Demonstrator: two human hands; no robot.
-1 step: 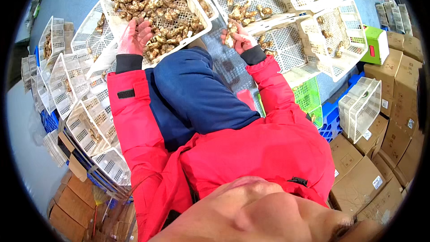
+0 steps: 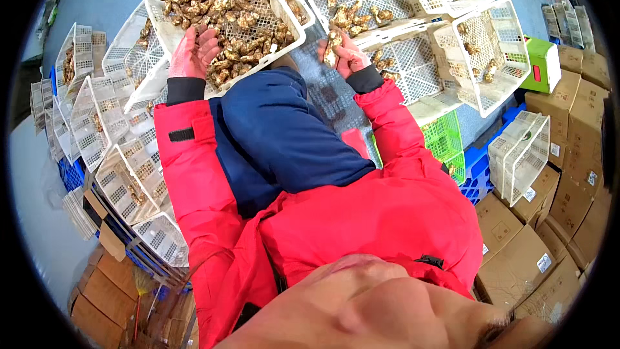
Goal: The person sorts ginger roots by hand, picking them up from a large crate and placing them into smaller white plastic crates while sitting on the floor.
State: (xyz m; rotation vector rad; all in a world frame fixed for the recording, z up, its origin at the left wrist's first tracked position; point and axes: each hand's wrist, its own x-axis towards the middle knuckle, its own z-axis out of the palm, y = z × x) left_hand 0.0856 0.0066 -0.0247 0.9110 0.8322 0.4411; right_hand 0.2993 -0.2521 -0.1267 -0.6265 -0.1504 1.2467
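Observation:
My right hand (image 2: 350, 57) grips a thick-stemmed brown-and-white mushroom (image 2: 331, 50) between thumb and fingers. It is above the gap between two groups of crates, beside the near corner of a white crate holding several mushrooms. My left hand (image 2: 197, 50) is open, palm turned up and fingers loosely apart. It rests at the near left side of a large white plastic crate (image 2: 287, 44), next to a heap of similar mushrooms (image 2: 226, 0). Nothing shows in the left palm.
More white crates with a few mushrooms stand to the right, including a tilted crate (image 2: 516, 58). Other white crates (image 2: 97, 116) crowd the left. A green basket (image 2: 444, 139) sits near my right elbow. Cardboard boxes (image 2: 516, 265) are stacked at the lower right.

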